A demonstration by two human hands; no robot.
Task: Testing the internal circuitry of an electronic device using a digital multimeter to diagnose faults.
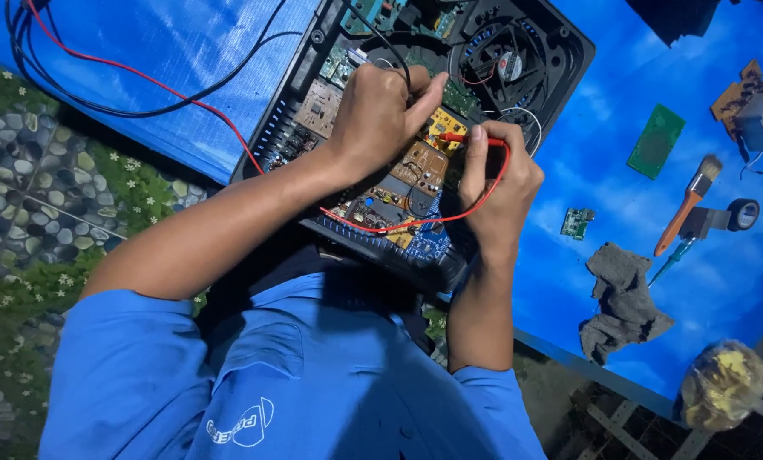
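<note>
Probing step in hand: left hand [381, 111] pinches black probe, right hand [496, 175] grips red probe [458, 137] on yellow board [443, 126]. Next move, by judgement, needs steady tips.

A red probe [456, 137] with a red wire [415, 223] trailing from it is lying nearly flat, its tip touching a yellow circuit board [443, 124] that is sitting inside an opened black appliance case [560, 43], which is resting tilted on a blue table.
</note>
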